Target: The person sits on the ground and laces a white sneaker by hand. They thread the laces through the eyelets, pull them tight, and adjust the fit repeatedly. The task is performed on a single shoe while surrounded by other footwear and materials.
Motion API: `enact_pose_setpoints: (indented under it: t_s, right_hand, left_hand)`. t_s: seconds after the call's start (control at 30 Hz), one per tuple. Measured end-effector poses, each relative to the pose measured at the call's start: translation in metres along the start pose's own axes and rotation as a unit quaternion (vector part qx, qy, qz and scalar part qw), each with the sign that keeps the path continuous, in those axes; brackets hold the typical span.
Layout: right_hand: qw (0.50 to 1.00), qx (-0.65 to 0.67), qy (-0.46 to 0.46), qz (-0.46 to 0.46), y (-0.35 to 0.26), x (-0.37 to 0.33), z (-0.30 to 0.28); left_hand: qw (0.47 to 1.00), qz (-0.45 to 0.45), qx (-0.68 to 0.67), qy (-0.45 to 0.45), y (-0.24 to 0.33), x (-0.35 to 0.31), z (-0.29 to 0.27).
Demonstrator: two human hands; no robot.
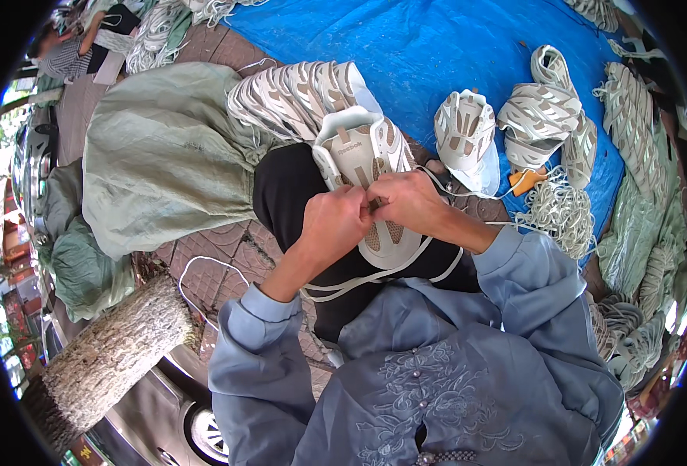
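One sneaker upper (361, 165), cream-white with beige mesh panels and a smooth rounded toe, lies over the black trousers (284, 188) of the person, toe toward the body. The left hand (333, 221) and right hand (409, 200) meet above its middle, fingers pinched narrow; what they hold, I cannot tell.

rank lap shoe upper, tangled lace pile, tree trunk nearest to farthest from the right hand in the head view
1. Shoe upper: on the lap, under the right hand
2. Tangled lace pile: right, on blue tarp
3. Tree trunk: lower left
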State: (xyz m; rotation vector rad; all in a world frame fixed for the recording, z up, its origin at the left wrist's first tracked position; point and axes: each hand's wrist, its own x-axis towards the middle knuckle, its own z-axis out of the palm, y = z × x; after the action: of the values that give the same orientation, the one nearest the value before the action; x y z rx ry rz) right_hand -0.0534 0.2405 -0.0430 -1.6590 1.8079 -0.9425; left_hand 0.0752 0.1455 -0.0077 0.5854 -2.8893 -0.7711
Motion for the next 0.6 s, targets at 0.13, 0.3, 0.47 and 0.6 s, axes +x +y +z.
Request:
enact_pose_setpoints:
  t_s: [0.13,0.3,0.47,0.6]
  right_hand:
    - [0.998,-0.038,0.046,-0.023,-0.001,0.001,0.011]
    - [0.990,-0.118,0.042,-0.070,0.001,0.002,0.022]
    - [0.990,-0.010,0.006,-0.144,0.001,0.015,0.006]
    - [0.969,0.239,-0.065,0.008,-0.022,0.019,-0.008]
  left_hand:
    - [0.980,0.121,0.157,0.020,0.006,-0.009,0.004]
    - [0.989,0.096,0.088,0.075,0.002,-0.026,-0.002]
    - [0.926,-0.247,-0.275,0.082,0.005,-0.055,-0.007]
    - [0.873,-0.239,-0.403,0.137,0.017,-0.061,0.013]
